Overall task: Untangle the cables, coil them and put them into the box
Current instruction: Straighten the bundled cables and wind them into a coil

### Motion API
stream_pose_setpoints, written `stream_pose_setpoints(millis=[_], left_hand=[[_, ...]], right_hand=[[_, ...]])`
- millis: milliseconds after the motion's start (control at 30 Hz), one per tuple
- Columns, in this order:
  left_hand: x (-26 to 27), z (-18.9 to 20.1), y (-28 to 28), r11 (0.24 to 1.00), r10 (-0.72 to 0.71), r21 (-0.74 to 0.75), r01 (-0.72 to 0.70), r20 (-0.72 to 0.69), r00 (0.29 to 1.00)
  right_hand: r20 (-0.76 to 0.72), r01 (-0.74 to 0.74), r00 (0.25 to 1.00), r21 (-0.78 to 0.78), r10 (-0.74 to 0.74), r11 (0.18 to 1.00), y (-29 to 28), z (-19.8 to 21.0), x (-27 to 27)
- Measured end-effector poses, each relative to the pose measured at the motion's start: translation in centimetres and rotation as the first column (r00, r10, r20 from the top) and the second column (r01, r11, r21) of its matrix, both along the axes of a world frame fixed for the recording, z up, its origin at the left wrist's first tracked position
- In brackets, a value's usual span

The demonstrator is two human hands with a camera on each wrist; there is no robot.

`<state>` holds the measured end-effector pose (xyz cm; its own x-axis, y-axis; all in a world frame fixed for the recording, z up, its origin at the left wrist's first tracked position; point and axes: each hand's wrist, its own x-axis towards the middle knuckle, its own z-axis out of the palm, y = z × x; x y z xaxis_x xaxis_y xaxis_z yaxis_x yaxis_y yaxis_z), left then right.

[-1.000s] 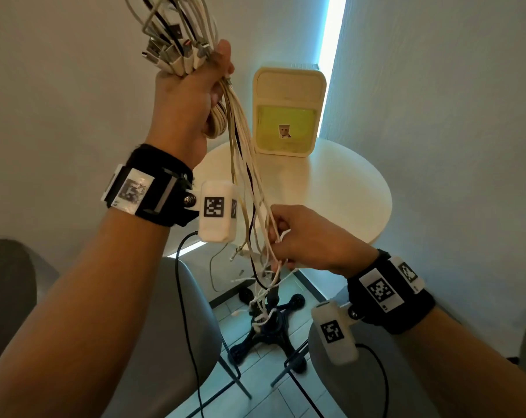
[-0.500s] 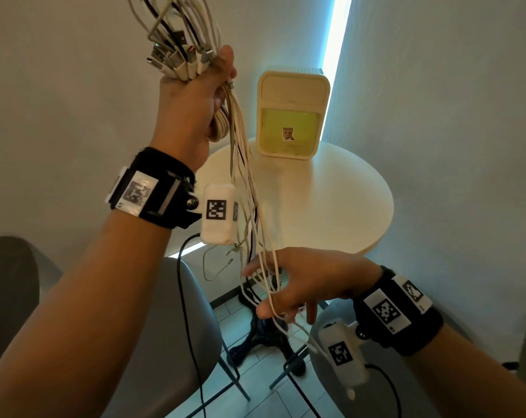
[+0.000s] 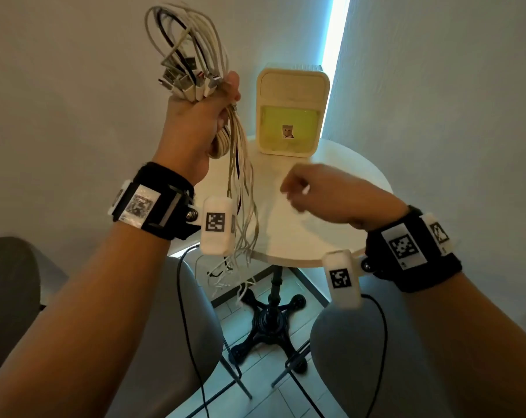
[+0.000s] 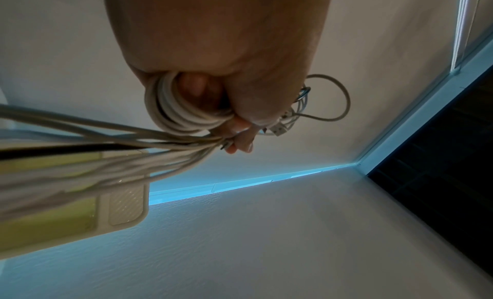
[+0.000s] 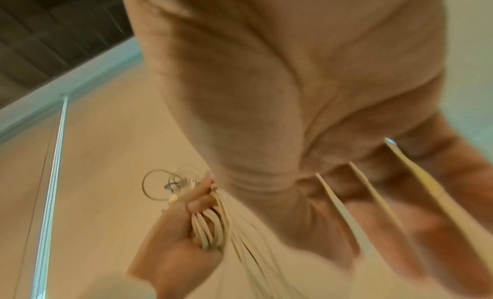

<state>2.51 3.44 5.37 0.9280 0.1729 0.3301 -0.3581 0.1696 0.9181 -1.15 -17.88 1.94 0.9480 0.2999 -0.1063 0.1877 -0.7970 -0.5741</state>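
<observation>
My left hand [image 3: 204, 122] is raised and grips a bundle of white cables [image 3: 192, 55] with one black strand. Their USB plugs [image 3: 183, 82] stick out above the fist, and loose strands [image 3: 240, 212] hang past the table edge. The left wrist view shows a coiled part [image 4: 181, 113] inside that fist [image 4: 226, 61]. My right hand [image 3: 313, 194] hovers over the table with curled fingers. In the blurred right wrist view, a few white strands [image 5: 338, 210] run between those fingers [image 5: 440, 166]. The beige box [image 3: 292, 110] with a green window stands upright at the back of the table.
The round white table [image 3: 286, 254] stands on a black pedestal foot [image 3: 267, 324] in a room corner. A grey chair [image 3: 153, 342] is at the lower left and another [image 3: 355, 351] at the lower right. Black wrist-camera leads hang below both arms.
My right hand has come up from the hanging cable ends below the table edge to above the tabletop. The left hand stays raised, still gripping the bundle.
</observation>
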Motion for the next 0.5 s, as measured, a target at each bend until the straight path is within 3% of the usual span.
stream_pose_setpoints(millis=[67,133,300,400,500], left_hand=[[-0.2,-0.7,-0.3,0.998,-0.033,0.061,0.036,-0.039,0.999],[-0.5,-1.5,-0.9,0.992,-0.075,0.094,0.08,-0.052,0.996],[-0.6,-2.4,-1.6,0.992,-0.103,0.065,0.111,-0.115,0.988],[-0.4,-2.3,-1.0,0.993,-0.104,0.038,0.109,-0.122,0.987],[0.4,-1.5,0.2,0.999,0.006,-0.043,-0.008,-0.061,0.998]], right_hand=[[0.091,0.056,0.992,0.306,-0.088,0.95,1.3,0.5,0.7],[0.059,0.039,0.995,0.527,-0.082,0.849,3.3,0.6,1.1],[-0.057,0.025,0.998,0.721,0.022,0.692,7.3,-0.7,0.7],[0.012,0.039,0.998,0.7,-0.067,0.713,7.2,-1.7,1.0],[0.014,0.009,1.0,0.685,-0.026,0.728,6.3,-2.4,0.5]])
